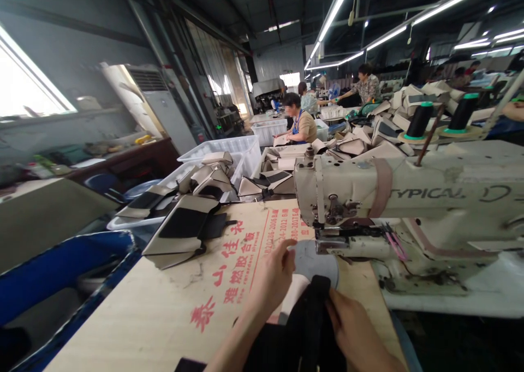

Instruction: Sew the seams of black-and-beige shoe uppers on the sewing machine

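Fabric [302, 325] is grasped by right hand [352, 320], long axis toward sewing machine [352, 181]. Left hand [279, 271] is curled nearer it; hold cannot be told.

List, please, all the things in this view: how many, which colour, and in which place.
Metal sewing machine: one, cream, right
Conical thread spools: two, black with green tops, behind machine
Printed plywood board: one, pale with red lettering, lower centre
Flat rounded plate: one, grey, beside machine
Folded stitched piece: one, beige and black, board's far left
Plastic crates: several, whitish, beyond board
Heaped stitched pieces: many, beige and black, behind machine
Large open container: one, blue, lower left
Long tube lights: several, white, overhead
Co-workers: at least three, varied clothing, background
Soft cloth: one, black, bottom centre
Left hand: one, bare, over board
Right hand: one, bare, gripping black cloth
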Demonstrator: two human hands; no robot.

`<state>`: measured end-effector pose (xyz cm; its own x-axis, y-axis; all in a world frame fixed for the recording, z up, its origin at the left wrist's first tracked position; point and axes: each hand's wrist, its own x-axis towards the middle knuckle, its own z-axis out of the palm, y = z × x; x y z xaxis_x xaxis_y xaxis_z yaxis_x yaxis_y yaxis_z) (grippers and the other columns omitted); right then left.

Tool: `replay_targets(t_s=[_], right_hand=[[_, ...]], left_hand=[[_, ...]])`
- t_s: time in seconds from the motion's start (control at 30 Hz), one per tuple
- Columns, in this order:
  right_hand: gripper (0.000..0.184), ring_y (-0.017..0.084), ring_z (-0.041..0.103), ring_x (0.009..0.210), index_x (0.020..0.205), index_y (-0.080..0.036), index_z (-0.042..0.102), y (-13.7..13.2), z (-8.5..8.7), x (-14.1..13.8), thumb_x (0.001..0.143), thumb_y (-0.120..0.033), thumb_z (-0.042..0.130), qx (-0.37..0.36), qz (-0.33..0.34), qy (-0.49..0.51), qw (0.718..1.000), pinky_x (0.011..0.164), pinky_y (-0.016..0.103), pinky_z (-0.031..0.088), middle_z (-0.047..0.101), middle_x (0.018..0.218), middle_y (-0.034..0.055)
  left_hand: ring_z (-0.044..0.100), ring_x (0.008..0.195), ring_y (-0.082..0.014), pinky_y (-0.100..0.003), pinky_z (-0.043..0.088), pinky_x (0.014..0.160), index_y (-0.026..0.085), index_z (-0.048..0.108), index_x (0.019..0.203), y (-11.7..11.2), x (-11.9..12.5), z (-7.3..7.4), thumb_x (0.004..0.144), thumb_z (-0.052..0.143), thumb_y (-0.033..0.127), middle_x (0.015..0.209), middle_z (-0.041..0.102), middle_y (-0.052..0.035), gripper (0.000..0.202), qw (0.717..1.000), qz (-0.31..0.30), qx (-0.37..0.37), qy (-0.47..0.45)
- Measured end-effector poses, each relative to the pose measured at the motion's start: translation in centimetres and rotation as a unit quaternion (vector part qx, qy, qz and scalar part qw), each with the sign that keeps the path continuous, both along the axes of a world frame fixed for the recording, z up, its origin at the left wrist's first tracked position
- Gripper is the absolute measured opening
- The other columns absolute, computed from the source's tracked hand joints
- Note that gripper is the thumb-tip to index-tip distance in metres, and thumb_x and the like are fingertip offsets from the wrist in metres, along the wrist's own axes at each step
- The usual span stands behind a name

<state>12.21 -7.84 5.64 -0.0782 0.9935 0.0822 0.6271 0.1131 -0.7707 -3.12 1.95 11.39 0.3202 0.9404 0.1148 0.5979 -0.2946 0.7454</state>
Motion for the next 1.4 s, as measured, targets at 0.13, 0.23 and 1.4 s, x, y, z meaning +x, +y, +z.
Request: replay_targets(t_s=[0.13, 0.23, 1.4], right_hand=[[0.044, 0.023, 0.059, 0.098, 0.125, -0.016, 0.043, -0.3, -0.2, 0.4, 0.084, -0.01, 0.028, -0.008, 0.0, -0.048, 0.999, 0.077, 0.032, 0.047, 0.06, 0.11, 0.01], [0.045, 0.024, 0.055, 0.105, 0.127, -0.011, 0.042, 0.1, -1.0, 0.9, 0.084, -0.012, 0.029, -0.025, 0.008, -0.097, 0.995, 0.083, 0.033, 0.047, 0.055, 0.119, 0.0122], [0.049, 0.019, 0.061, 0.088, 0.117, -0.016, 0.052, 4.7, 0.6, 2.8, 0.074, -0.002, 0.035, 0.059, 0.014, -0.152, 0.986, 0.076, 0.027, 0.046, 0.065, 0.099, 0.0077]], left_hand=[[0.054, 0.056, -0.0139, -0.023, 0.037, 0.055, 0.016, 0.045, 0.116, 4.9, 4.5, -3.8, 0.088, 0.035, 0.028, 0.059, 0.055, 0.0024, 0.033, 0.995, -0.042, 0.042, 0.086], [0.056, 0.064, -0.0152, -0.024, 0.037, 0.059, 0.016, 0.055, 0.091, 5.6, 5.8, -4.9, 0.088, 0.034, 0.027, 0.069, 0.059, -0.002, 0.024, 0.986, -0.057, 0.066, 0.145], [0.055, 0.096, -0.0173, -0.027, 0.043, 0.084, 0.022, 0.056, 0.106, 0.7, 0.5, -0.9, 0.077, 0.057, 0.046, 0.105, 0.057, -0.0031, 0.037, 0.987, -0.154, 0.035, 0.009]])
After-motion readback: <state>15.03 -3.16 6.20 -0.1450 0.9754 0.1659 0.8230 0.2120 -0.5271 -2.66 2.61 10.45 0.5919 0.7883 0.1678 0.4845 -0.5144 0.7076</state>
